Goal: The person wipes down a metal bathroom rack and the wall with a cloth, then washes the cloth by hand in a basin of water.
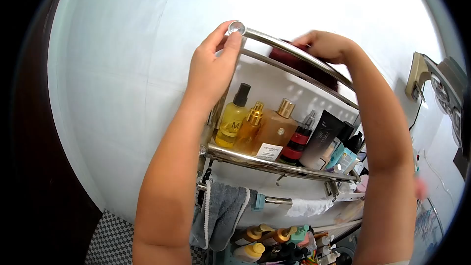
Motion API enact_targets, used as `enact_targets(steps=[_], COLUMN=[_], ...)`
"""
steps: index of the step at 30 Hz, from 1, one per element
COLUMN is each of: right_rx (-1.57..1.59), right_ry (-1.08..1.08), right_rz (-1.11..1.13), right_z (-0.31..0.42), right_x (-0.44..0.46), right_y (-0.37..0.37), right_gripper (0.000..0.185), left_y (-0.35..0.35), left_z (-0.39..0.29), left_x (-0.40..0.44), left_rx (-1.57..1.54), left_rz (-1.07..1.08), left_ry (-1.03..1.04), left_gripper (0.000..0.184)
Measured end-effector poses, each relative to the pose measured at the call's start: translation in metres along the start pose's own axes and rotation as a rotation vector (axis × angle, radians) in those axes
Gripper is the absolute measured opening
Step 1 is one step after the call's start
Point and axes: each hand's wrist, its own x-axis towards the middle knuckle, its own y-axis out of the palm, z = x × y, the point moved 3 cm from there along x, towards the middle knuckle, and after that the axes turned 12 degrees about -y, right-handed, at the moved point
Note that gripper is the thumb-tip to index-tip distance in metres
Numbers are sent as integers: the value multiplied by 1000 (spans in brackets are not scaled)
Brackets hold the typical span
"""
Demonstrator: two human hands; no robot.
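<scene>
My left hand (215,64) grips the upper left corner of a metal wall rack (279,166), its thumb and fingers around the round end cap (237,28). Behind the top rail, my right hand (327,46) is bent down over a dark red cloth (289,58) on the upper shelf. Its fingertips are partly hidden by the cloth and rail. Below both hands, the lower shelf holds a yellow pump bottle (229,125), an amber spray bottle (251,125), a gold-capped bottle (274,130), a red-and-black bottle (297,140) and a dark tube (321,135).
Under the rack a grey towel (225,211) and a white cloth (309,207) hang on a bar. Several pump bottles (252,252) stand lower down. A lamp fixture (436,83) is on the wall at right. A dark door edge (29,118) runs along the left.
</scene>
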Motion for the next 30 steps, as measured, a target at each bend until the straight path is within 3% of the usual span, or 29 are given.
enact_targets(steps=[5,11,13,17,19,21,23,30], right_rx=[25,-206,-42,-472,-338,-77,-91,-201], right_ry=[-68,277,453,357,92,36,17,306], right_rz=[27,107,12,121,18,-28,33,7], right_z=[30,-49,-74,-40,-24,15,18,-71], right_x=[33,-37,-61,-39,-15,2,13,-67], right_y=[29,-20,-32,-26,-11,16,20,-26], right_gripper=[27,26,24,29,28,36,36,43], left_y=[1,2,1,2,4,4,5,6], left_z=[7,10,10,10,9,10,7,4], left_x=[3,5,5,5,2,3,0,-3], left_rx=[59,9,20,34,6,10,38,50], left_rz=[-39,-71,-78,-81,-53,-104,-100,-112], left_ry=[65,94,98,99,74,94,110,19], left_gripper=[42,41,41,41,41,42,43,44])
